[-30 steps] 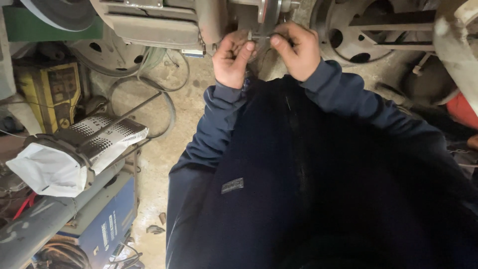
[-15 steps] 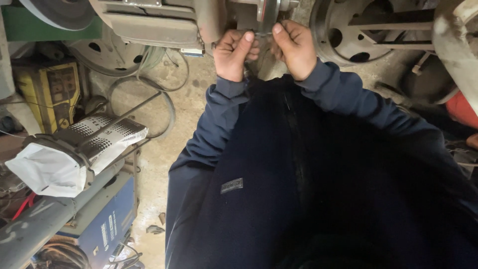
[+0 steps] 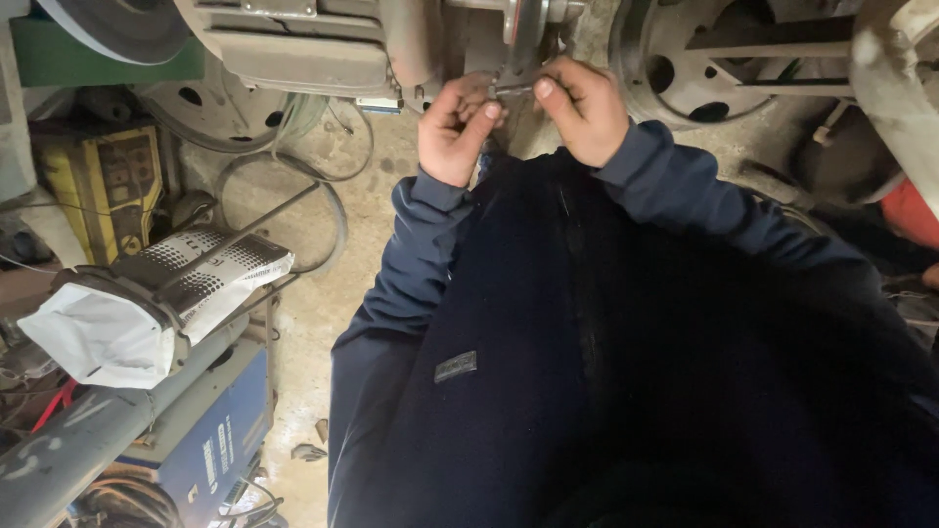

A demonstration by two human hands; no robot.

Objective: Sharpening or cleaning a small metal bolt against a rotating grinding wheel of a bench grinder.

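My left hand [image 3: 455, 132] and my right hand [image 3: 585, 108] are raised side by side under a grey metal machine [image 3: 323, 44]. Both pinch a small dark metal part [image 3: 511, 88] that sits just below a vertical metal plate [image 3: 523, 34] on the machine. The fingertips of both hands close on that part from either side. My dark blue sleeves and jacket [image 3: 626, 342] fill the lower right of the view and hide the floor beneath.
A round perforated metal wheel [image 3: 685, 68] stands to the right of my hands. At left are a yellow box-shaped device [image 3: 93, 186], a perforated metal cage with white cloth [image 3: 156, 303], a grey pipe [image 3: 88, 440], a blue machine [image 3: 210, 440] and looped cables [image 3: 293, 196] on the dusty concrete floor.
Both hands have stayed on the small part under the plate, shifting slightly; my fingers have regripped it. Nothing else has moved.
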